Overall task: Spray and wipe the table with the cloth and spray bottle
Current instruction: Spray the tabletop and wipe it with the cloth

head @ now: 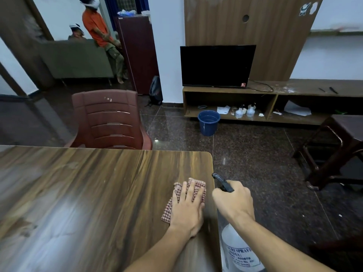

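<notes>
A red-and-white checked cloth (197,188) lies on the wooden table (88,193) near its right edge. My left hand (188,209) presses flat on the cloth, fingers spread. My right hand (233,201) grips the black trigger head of a clear spray bottle (238,250), held just off the table's right edge over the floor. The bottle's labelled body hangs below my wrist and its nozzle points up and to the left.
A brown plastic chair (110,120) stands at the table's far edge. A blue bucket (208,122) sits on the floor by a TV unit with a television (217,65). A dark wooden stand (334,152) is at right. Two people stand at the back left.
</notes>
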